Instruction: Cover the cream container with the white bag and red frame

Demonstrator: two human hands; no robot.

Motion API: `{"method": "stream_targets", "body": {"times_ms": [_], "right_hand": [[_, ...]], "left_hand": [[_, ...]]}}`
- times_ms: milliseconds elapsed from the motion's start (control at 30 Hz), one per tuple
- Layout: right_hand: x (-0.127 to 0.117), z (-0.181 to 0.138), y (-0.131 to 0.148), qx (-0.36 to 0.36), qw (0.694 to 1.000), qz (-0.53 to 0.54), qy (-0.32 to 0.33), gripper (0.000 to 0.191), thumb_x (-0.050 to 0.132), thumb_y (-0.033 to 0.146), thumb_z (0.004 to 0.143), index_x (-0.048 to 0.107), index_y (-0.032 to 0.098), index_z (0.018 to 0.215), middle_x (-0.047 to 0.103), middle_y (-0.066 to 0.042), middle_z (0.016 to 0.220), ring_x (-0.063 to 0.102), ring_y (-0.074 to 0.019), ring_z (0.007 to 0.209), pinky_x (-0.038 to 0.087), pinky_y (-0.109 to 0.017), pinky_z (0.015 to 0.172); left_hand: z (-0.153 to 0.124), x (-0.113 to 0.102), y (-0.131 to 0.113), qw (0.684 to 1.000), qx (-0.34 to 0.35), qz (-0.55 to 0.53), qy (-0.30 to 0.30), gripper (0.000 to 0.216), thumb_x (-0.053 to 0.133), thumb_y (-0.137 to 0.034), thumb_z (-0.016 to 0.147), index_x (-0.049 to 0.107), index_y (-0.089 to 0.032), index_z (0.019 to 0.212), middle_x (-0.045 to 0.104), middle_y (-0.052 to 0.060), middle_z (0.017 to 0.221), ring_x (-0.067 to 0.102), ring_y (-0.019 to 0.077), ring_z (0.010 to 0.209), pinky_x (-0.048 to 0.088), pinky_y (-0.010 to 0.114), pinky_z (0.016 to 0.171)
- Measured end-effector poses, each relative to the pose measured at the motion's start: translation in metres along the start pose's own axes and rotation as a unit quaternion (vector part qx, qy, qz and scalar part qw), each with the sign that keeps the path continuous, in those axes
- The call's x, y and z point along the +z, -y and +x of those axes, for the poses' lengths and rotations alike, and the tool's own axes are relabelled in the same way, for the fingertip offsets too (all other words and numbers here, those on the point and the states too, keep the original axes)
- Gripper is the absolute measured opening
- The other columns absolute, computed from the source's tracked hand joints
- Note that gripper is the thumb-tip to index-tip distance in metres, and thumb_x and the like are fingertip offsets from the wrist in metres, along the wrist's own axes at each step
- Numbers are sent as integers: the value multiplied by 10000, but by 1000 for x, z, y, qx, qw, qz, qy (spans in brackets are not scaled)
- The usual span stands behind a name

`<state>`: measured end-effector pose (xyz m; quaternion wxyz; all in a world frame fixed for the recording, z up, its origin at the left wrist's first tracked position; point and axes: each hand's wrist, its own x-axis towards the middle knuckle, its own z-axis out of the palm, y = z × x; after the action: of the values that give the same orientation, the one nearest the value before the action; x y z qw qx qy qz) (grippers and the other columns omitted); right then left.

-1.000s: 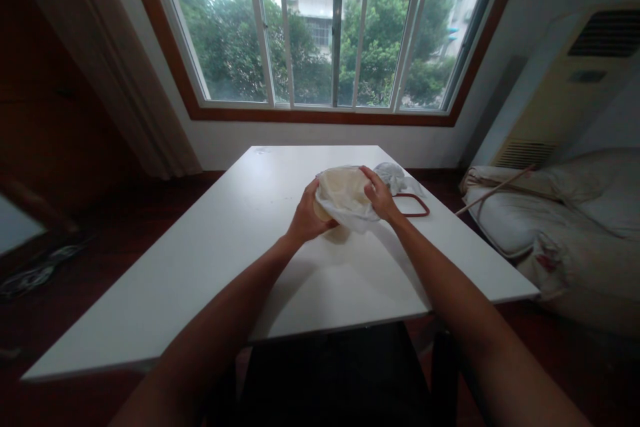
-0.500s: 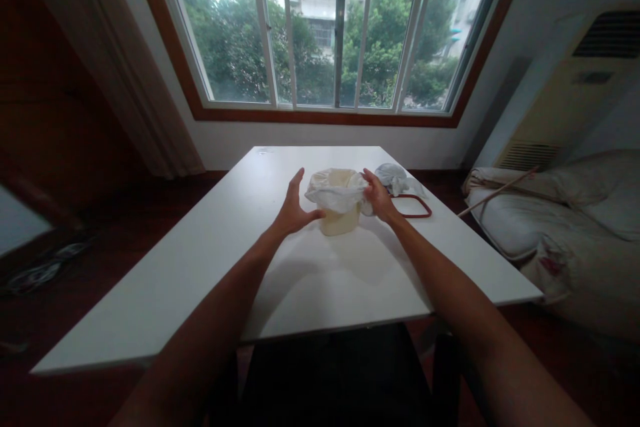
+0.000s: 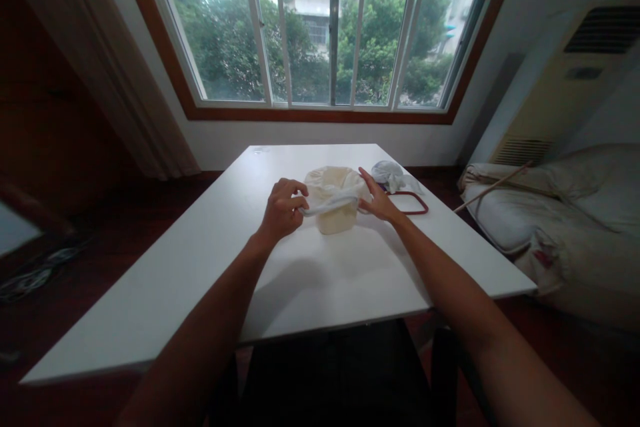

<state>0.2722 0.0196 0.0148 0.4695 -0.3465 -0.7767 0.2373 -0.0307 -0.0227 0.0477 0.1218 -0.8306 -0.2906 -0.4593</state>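
A small cream bin [image 3: 336, 221] stands upright on the white table with a thin white plastic bag [image 3: 333, 199] draped over its rim. Its mouth is covered by the bag's film, and the bag's front edge is stretched sideways. My left hand [image 3: 283, 209] pinches that edge at the left, thumb against bent fingers. On the right side, my right hand [image 3: 379, 200] grips the bag against the bin, fingers reaching up its side and thumb at the front. The right fingertips are partly hidden behind the bag.
A reddish-brown rounded frame [image 3: 411, 203] lies right of the bin on the white table [image 3: 200, 267]. Behind it sits a crumpled bundle of clear and white plastic [image 3: 389, 175]. A covered sofa [image 3: 565, 213] with a thin stick [image 3: 493, 187] stands beyond the right edge.
My left hand has gone from spread beside the bin to pinching the bag's edge, which is now pulled out leftward. My right hand stays at the bag's right side, its fingers straighter.
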Motion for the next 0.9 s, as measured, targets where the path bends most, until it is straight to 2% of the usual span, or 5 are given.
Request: {"method": "stream_targets", "body": {"times_ms": [233,467,567,733,900], "right_hand": [[2,-4,-5,18,999,-30,25,1098,728,661,730,215,187,1577,358,-161,1575,366,-334,1441,303,-511,1191],[5,-4,-19,16,996,-32,76,892,718,613,765,398,210,1494,520,-137,1455,515,-308,1320,411,-485,1123],[-5,-4,-22,33,993,-57,98,909,748,588,744,401,205,1492,523,-147,1448,550,-324,1275,433,-504,1096],[-29,-2,-15,85,994,-32,63,1047,750,597,737,268,166,1560,586,-187,1351,578,-354,1236,480,-524,1029],[-29,-1,-11,116,992,-5,53,874,721,593,769,426,175,1478,683,-137,1172,690,-279,982,572,-443,877]], "left_hand": [[-14,9,28,971,-78,52,221,325,471,-34,626,722,-235,675,686,35,936,591,218,915,481,398,858],[-28,26,36,921,-170,32,349,414,462,-70,687,781,-288,835,700,-3,1177,633,217,1096,490,367,987],[-25,20,37,934,-216,49,280,358,443,-106,771,763,-254,830,726,18,1113,649,225,1069,486,395,1000],[-11,19,23,969,-243,-35,-27,370,508,-363,916,609,-182,1221,646,112,1227,623,247,1078,495,467,979],[-18,54,6,945,-252,-207,-13,1141,788,-569,692,118,-233,1552,254,228,1585,371,363,1417,385,560,1100]]}}
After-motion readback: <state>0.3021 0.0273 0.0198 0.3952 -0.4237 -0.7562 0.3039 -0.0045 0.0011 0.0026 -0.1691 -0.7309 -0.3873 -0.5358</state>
